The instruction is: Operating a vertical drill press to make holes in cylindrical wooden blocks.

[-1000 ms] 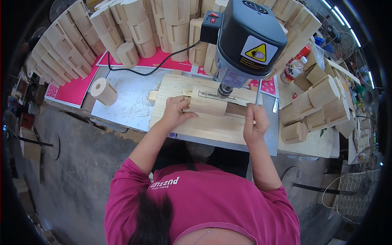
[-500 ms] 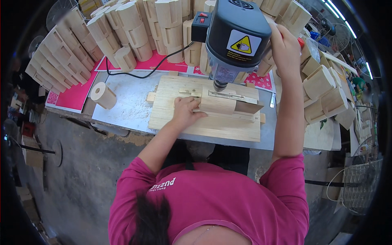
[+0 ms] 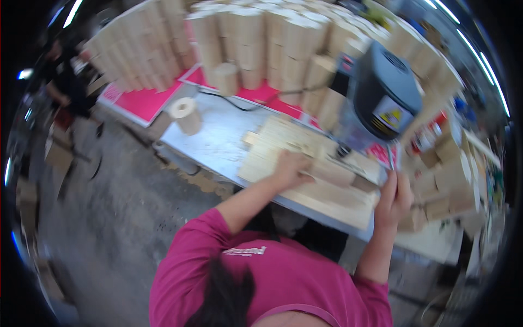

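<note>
A pale wooden block [image 3: 333,171] lies in a flat wooden jig board [image 3: 261,158] on the table. My left hand [image 3: 291,170] grips the block's left end, fingers on top and thumb along the near side. Above the block stands a drill press [image 3: 387,90] with a dark grey housing and a yellow warning label. Its dark chuck [image 3: 343,150] is just over the block's far side; blur hides whether the bit touches wood. My right hand [image 3: 396,199] is closed around the end of the press's metal lever [image 3: 390,155], right of the jig.
Stacked wooden cylinders [image 3: 250,43] crowd the table's back on pink printed sheets [image 3: 144,103]. A single holed cylinder [image 3: 186,115] stands left of the jig. A black cable [image 3: 229,102] runs behind it. More wooden pieces [image 3: 449,182] are at right. Another person [image 3: 68,82] is at far left.
My right hand has come down and toward me with the lever. The whole view has swung, shifting the scene right and down. My left hand stays at the block's left end.
</note>
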`<action>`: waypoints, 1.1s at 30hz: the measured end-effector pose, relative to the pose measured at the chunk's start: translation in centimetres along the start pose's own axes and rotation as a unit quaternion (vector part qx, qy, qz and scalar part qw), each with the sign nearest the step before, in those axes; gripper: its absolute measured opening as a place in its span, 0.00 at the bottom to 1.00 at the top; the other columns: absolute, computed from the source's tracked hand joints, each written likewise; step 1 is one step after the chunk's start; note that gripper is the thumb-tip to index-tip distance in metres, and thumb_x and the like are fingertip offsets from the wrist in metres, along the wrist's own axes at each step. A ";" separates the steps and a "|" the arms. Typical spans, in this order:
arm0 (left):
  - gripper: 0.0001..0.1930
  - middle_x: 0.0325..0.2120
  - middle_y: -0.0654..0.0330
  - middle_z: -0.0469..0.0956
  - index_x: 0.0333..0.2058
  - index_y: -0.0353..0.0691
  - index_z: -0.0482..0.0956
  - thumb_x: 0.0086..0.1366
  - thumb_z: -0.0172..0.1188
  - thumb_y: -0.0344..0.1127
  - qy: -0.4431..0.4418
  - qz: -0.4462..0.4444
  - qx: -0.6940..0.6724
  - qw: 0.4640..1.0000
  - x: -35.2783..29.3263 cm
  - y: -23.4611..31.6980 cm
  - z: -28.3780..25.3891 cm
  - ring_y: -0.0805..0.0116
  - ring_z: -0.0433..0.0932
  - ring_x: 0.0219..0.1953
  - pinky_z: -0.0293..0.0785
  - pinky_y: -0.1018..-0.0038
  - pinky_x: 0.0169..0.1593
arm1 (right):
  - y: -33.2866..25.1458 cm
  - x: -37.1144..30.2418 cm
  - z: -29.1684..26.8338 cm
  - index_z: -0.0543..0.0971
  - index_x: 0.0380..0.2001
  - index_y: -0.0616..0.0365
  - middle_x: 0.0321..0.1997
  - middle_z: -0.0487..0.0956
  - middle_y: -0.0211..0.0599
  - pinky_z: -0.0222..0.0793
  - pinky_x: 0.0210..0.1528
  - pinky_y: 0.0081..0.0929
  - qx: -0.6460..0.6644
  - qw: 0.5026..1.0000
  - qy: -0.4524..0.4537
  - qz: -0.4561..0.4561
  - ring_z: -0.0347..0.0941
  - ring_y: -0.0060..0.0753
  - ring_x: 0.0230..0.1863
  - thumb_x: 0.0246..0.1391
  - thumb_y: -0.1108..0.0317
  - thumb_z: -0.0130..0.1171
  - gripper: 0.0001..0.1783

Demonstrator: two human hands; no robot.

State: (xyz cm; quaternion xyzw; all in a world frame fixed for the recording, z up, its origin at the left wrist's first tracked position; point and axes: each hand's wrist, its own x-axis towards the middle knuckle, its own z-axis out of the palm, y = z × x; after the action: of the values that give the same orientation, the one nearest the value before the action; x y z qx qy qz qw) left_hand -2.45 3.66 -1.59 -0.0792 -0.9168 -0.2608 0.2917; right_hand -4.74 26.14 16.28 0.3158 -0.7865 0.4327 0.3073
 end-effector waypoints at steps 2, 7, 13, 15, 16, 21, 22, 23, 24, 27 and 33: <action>0.22 0.24 0.67 0.71 0.32 0.48 0.76 0.39 0.69 0.51 -0.052 -0.020 -0.051 0.997 0.5 0.9 0.0 0.67 0.71 0.33 0.55 0.67 0.39 | 0.9 -2.3 0.6 0.73 0.24 0.68 0.16 0.68 0.40 0.56 0.21 0.25 0.010 0.999 0.033 0.018 0.61 0.29 0.16 0.54 0.77 0.46 0.08; 0.25 0.25 0.70 0.70 0.38 0.49 0.76 0.39 0.69 0.51 -0.054 -0.029 -0.035 0.997 -0.2 1.2 -0.9 0.70 0.71 0.33 0.54 0.67 0.40 | 5.3 -5.9 4.6 0.72 0.30 0.67 0.21 0.66 0.35 0.56 0.25 0.21 0.065 0.995 0.036 -0.067 0.61 0.25 0.22 0.56 0.74 0.43 0.08; 0.29 0.25 0.69 0.71 0.42 0.49 0.76 0.39 0.68 0.51 -0.063 -0.037 -0.032 0.997 0.0 0.6 -0.8 0.69 0.71 0.34 0.54 0.67 0.40 | 6.4 -5.6 5.1 0.70 0.29 0.65 0.23 0.68 0.38 0.56 0.27 0.23 0.080 0.993 0.016 -0.081 0.62 0.29 0.24 0.56 0.75 0.43 0.07; 0.29 0.25 0.69 0.71 0.43 0.49 0.76 0.40 0.68 0.51 -0.068 -0.033 -0.037 0.996 0.1 0.7 -0.9 0.68 0.71 0.34 0.54 0.67 0.40 | 6.8 -5.6 4.9 0.70 0.28 0.65 0.24 0.68 0.39 0.57 0.27 0.24 0.060 0.995 -0.002 -0.083 0.62 0.30 0.24 0.56 0.76 0.43 0.06; 0.29 0.25 0.68 0.71 0.43 0.49 0.76 0.40 0.68 0.51 -0.072 -0.036 -0.033 0.996 0.3 0.5 -1.1 0.68 0.71 0.35 0.54 0.67 0.40 | 7.3 -5.3 5.5 0.70 0.28 0.65 0.24 0.68 0.39 0.57 0.27 0.24 0.066 0.992 0.016 -0.109 0.62 0.30 0.25 0.55 0.76 0.43 0.06; 0.28 0.26 0.68 0.71 0.43 0.49 0.76 0.41 0.68 0.51 -0.072 -0.037 -0.034 0.996 0.2 0.6 -1.2 0.68 0.72 0.35 0.54 0.67 0.40 | 7.3 -5.4 6.0 0.70 0.27 0.64 0.24 0.69 0.39 0.57 0.27 0.25 0.104 0.985 0.052 -0.127 0.63 0.29 0.25 0.54 0.76 0.43 0.06; 0.28 0.26 0.68 0.71 0.43 0.49 0.76 0.41 0.68 0.51 -0.064 -0.039 -0.041 0.996 0.1 0.7 -1.1 0.68 0.72 0.35 0.54 0.68 0.40 | 6.8 -5.3 5.2 0.70 0.27 0.64 0.24 0.69 0.38 0.57 0.27 0.24 0.077 0.988 0.036 -0.126 0.63 0.29 0.25 0.54 0.76 0.43 0.06; 0.28 0.26 0.68 0.72 0.43 0.49 0.76 0.41 0.68 0.51 -0.057 -0.038 -0.049 0.996 0.1 0.8 -1.1 0.68 0.72 0.35 0.54 0.68 0.40 | 6.3 -5.1 4.5 0.70 0.26 0.64 0.23 0.68 0.38 0.58 0.27 0.24 0.048 0.991 0.022 -0.124 0.63 0.29 0.25 0.54 0.77 0.43 0.06; 0.28 0.26 0.68 0.72 0.43 0.49 0.76 0.41 0.68 0.51 -0.055 -0.038 -0.051 0.996 0.1 0.9 -1.1 0.68 0.72 0.35 0.54 0.68 0.40 | 6.7 -4.4 3.6 0.70 0.27 0.64 0.23 0.68 0.36 0.57 0.27 0.22 0.050 0.989 0.030 -0.136 0.62 0.27 0.24 0.54 0.76 0.43 0.06; 0.28 0.26 0.68 0.72 0.43 0.50 0.77 0.40 0.68 0.51 -0.069 -0.045 -0.039 0.996 0.1 1.3 -0.9 0.68 0.72 0.35 0.54 0.68 0.41 | 3.2 1.7 0.8 0.71 0.23 0.66 0.17 0.65 0.38 0.54 0.21 0.25 -0.018 0.982 0.114 -0.152 0.58 0.29 0.17 0.56 0.75 0.46 0.09; 0.27 0.26 0.67 0.73 0.39 0.51 0.78 0.37 0.70 0.50 -0.093 -0.102 -0.082 0.987 0.6 2.2 -1.0 0.68 0.72 0.35 0.55 0.68 0.43 | 7.3 13.6 0.9 0.75 0.37 0.64 0.28 0.74 0.37 0.64 0.39 0.22 -0.007 0.999 0.000 0.045 0.69 0.25 0.32 0.59 0.60 0.48 0.16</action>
State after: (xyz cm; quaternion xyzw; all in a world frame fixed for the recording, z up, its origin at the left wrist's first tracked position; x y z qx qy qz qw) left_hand -1.79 4.98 0.41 -0.0331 -0.9186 -0.3552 0.1699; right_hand -18.77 25.29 22.62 0.2782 -0.8029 0.4405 0.2896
